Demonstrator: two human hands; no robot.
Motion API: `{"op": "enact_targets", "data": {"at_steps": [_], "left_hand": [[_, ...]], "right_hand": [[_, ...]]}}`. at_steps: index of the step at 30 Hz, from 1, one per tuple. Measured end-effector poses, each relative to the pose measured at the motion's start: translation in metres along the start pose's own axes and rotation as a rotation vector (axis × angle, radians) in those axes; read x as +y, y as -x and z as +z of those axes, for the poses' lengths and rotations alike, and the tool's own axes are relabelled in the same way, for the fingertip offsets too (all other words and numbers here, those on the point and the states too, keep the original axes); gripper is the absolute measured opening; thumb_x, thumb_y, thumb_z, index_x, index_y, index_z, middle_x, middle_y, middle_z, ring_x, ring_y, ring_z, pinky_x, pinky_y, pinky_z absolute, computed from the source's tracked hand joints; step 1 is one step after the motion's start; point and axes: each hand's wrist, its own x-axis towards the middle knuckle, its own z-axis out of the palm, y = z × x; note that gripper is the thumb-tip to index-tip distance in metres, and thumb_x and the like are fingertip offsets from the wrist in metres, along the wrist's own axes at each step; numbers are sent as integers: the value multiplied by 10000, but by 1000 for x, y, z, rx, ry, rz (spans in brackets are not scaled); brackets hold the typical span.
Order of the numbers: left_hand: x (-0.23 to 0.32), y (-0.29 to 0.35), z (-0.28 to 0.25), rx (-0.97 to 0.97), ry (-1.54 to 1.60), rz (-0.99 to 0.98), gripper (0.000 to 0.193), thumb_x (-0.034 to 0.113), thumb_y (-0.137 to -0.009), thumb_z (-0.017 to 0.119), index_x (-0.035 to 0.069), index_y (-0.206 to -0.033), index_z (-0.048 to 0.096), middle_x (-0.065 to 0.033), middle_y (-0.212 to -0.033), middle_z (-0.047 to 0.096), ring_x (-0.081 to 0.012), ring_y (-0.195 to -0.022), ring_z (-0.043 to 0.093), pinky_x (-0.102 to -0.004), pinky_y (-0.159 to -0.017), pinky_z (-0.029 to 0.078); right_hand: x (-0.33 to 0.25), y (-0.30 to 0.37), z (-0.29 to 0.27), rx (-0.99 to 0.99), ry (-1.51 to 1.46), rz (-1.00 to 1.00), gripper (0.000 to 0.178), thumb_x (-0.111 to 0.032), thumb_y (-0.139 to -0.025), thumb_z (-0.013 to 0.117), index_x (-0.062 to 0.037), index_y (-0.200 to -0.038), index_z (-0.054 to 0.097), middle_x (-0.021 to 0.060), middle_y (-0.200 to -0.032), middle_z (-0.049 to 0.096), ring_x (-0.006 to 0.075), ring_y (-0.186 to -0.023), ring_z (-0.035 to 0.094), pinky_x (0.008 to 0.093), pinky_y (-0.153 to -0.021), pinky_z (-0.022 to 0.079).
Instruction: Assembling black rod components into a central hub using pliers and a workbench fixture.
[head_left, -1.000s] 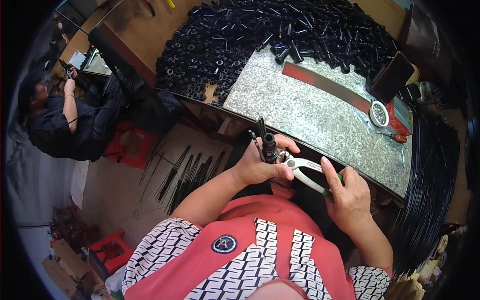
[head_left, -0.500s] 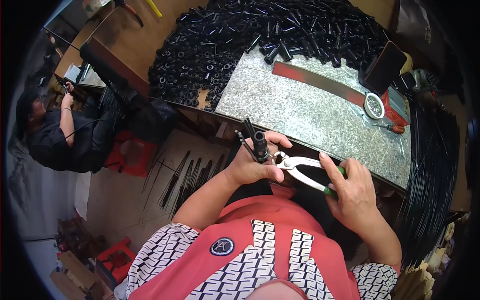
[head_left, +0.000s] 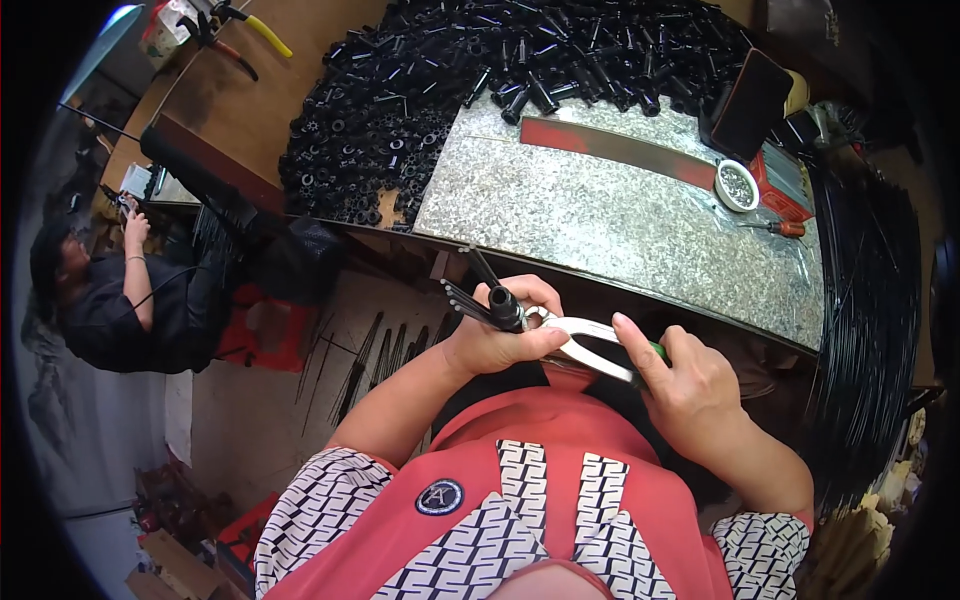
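Note:
My left hand is wrapped round a black hollow tubular fitting with several thin black rods fanning out of its side. In my right hand is a pair of pale metal pincers with green grips, mostly covered by the fingers. The right index finger lies stretched along the upper handle. The pincers' rounded jaws meet the base of the fitting beside my left thumb. What lies between the jaws is too small to make out.
Beyond my hands is a speckled worktop with a long flat red-brown bar, a white bowl of small bits and an orange-handled screwdriver. Black fittings heap behind; long black rods hang right. Another person works at left.
The fitting and rods have tilted to the left in my left hand. The pincers' handles look closer together, and my right hand covers more of the green grips. The view has shifted slightly.

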Motion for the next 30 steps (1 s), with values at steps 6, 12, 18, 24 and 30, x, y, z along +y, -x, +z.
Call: {"op": "enact_targets", "data": {"at_steps": [6, 12, 18, 24, 30], "left_hand": [[-2, -4, -9, 10, 122, 20, 338, 170, -761, 735, -4, -1010, 584, 11, -715, 539, -45, -592, 468, -190, -546, 361], [-3, -7, -32, 57, 469, 241, 875, 716, -754, 547, -38, -1187, 452, 56, -505, 362, -46, -415, 334, -207, -451, 315], [14, -5, -63, 281, 596, 328, 862, 796, -794, 294, 28, -1136, 486, 51, -491, 335, -64, -401, 303, -240, -463, 336], [24, -10, -72, 442, 872, 346, 787, 792, -823, 280, 94, -1008, 595, 55, -469, 298, -79, -400, 276, -244, -462, 308], [27, -24, -46, 553, 1287, 136, 742, 794, -811, 364, 110, -868, 645, 55, -478, 295, -85, -417, 283, -242, -480, 305]], "right_hand": [[2, -16, -9, -138, -281, 90, 714, -33, -680, 716, -119, -1352, 495, 100, -770, 483, 263, -618, 554, 380, -552, 458], [34, -26, 0, -61, -178, 206, 655, -302, -785, 722, -145, -1365, 460, 137, -851, 550, 334, -737, 601, 414, -631, 484], [80, -14, 40, 89, 102, 336, 653, -289, -780, 721, -81, -1344, 468, 167, -1049, 553, 353, -922, 568, 424, -775, 467], [9, -13, 39, 103, -619, 108, 135, -106, -776, 690, -11, -872, 694, 140, -884, 611, 289, -853, 591, 365, -753, 488], [-9, 10, 100, -167, -1591, 373, 745, -193, -814, 713, -55, -1417, 299, 151, -1156, 521, 161, -786, 592, 286, -663, 526]]}}
